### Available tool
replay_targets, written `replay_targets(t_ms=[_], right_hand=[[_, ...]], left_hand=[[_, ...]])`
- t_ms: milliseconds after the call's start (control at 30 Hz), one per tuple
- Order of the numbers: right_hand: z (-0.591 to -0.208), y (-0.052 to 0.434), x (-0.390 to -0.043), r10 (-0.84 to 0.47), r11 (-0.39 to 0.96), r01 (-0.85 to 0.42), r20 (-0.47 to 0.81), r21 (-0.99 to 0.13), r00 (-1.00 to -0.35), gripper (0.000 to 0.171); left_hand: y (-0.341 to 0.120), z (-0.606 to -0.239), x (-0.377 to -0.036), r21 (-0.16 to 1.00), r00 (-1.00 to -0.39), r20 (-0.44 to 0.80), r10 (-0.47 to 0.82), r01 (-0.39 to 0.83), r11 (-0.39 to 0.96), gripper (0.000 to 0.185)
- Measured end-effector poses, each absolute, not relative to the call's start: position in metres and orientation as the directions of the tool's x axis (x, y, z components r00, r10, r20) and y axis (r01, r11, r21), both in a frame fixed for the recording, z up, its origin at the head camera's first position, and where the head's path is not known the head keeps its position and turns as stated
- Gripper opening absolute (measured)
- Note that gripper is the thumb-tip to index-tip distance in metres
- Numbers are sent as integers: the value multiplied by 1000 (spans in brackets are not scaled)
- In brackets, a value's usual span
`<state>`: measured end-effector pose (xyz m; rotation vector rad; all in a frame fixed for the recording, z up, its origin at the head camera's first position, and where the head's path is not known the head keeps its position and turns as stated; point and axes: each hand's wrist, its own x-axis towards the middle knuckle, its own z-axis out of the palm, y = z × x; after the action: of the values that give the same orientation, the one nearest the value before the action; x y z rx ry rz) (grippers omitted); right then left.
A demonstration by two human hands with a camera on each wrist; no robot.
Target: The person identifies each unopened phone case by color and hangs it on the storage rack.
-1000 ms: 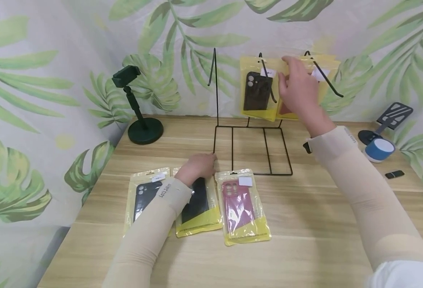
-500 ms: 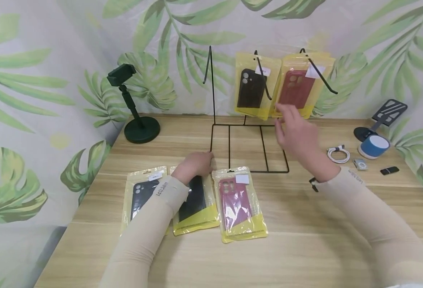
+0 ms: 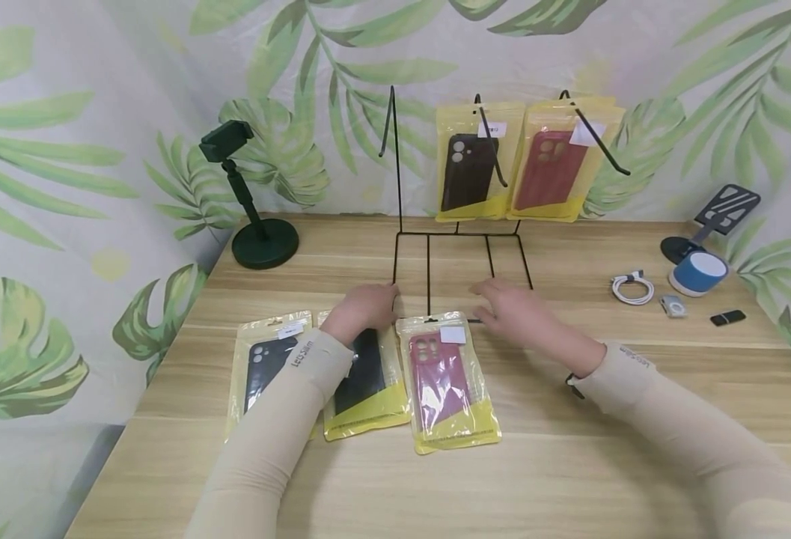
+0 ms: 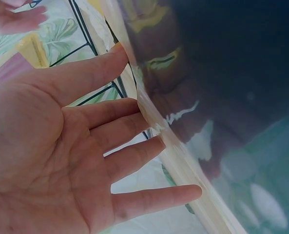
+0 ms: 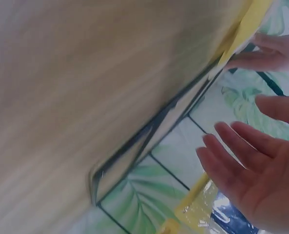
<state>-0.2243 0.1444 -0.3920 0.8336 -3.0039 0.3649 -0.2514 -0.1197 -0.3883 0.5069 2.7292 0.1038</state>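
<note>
Green phone stand [image 3: 250, 202] — blue speaker [image 3: 700, 272]

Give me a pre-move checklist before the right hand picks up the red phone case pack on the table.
1. Right hand empty, fingers straight: ok.
2. Red case pack flat on table, uncovered: ok.
3. Left hand off the red pack; it rests on the middle black case pack: ok.
4. Wire rack left hook free: ok.
5. Pack's hang hole open: cannot tell.

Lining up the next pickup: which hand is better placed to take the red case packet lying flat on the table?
Right, probably. The right hand hovers open beside the red case packet, near its top edge, while the left hand rests on the middle black case packet.
</note>
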Motion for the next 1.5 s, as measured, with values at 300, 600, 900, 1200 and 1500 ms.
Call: replay_targets(t_ms=[300, 600, 900, 1200, 1500], right_hand=[[-404, 127, -236, -552, 810, -503, -104, -301, -827, 45], [-407, 120, -246, -551, 816, -494, -145, -300, -822, 24], [-402, 127, -242, -491, 821, -412, -118, -396, -863, 11], [-377, 154, -220, -424, 766, -371, 21, -524, -905, 11], [-355, 176, -195, -327, 695, -272, 45, -666, -944, 17]], left_hand=[[-120, -390, -252, 136, -872, -336, 357, 330, 934, 48], [-120, -389, -252, 145, -868, -341, 362, 332, 932, 53], [-119, -387, -249, 169, -861, -354, 365, 325, 931, 54], [-119, -387, -251, 172, -868, -348, 354, 312, 934, 56], [-117, -391, -252, 153, -870, -351, 347, 312, 938, 57]])
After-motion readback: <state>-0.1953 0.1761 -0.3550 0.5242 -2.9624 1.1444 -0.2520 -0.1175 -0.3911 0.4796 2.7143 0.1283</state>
